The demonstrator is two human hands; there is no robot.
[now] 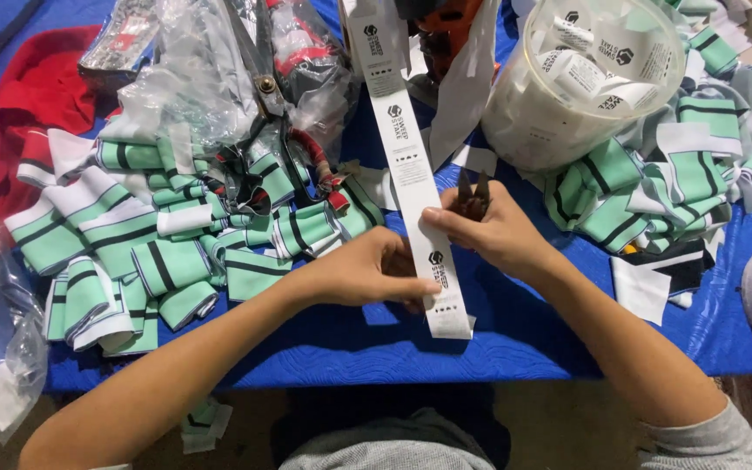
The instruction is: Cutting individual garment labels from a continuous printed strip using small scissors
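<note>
The white label strip runs long and narrow from the top of the view down toward the person, slightly slanted, its free end lying on the blue table cover between the two hands. The left hand pinches its lower part from the left edge, fingers closed on it, while the right hand presses it from the right, curled tight around small dark snips (blades pointing up, away from the person), so both hands touch the strip, with green striped cuffs heaped to either side and a clear tub of labels beyond

Both forearms angle inward, L hand curled in a pinch grip, R hand closed, fingers bent.
</note>
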